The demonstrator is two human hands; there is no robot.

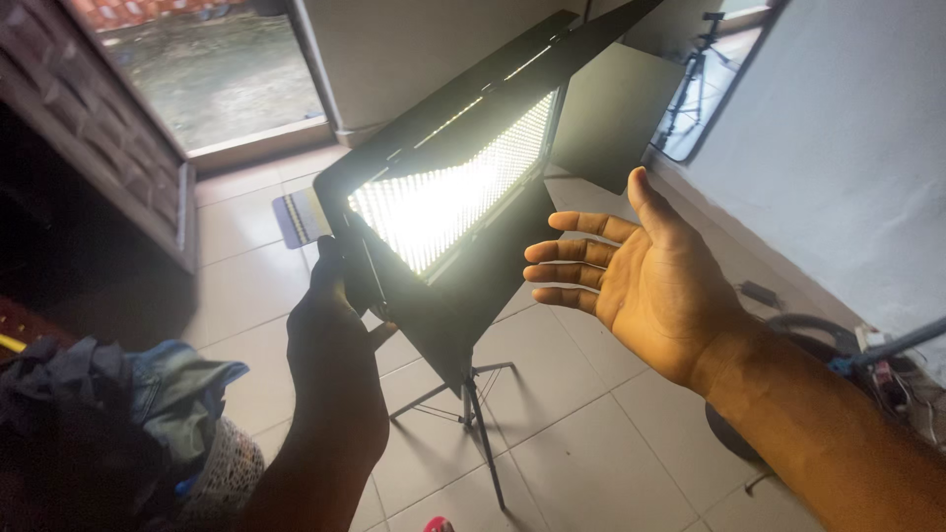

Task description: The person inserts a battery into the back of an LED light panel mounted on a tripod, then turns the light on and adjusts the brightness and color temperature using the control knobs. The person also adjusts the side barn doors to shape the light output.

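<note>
Our left hand (330,325) is closed around the left edge of a lit LED light panel (448,192), fingers wrapped over the black frame near its lower left corner, so the hand sits in shadow against the glare. Our right hand (645,271) is spread wide open, palm turned toward the panel's bright face, fingers straight and slightly apart, thumb raised; it holds nothing and hangs in the air just to the right of the panel without touching it.

The panel is tilted, its glowing grid of small lamps facing up and toward us, with black barn-door flaps (601,108) opened out around it. It sits on a thin black tripod stand (473,404) whose legs spread over the pale tiled floor (591,463).

At lower left lies a heap of clothes (148,404), blue denim on top of darker cloth. We cannot tell whether a basket or anything else holds it. To the right, by the grey wall (847,148), cables and small gear (887,369) lie on the floor. A second stand (695,69) shows at the top right.
</note>
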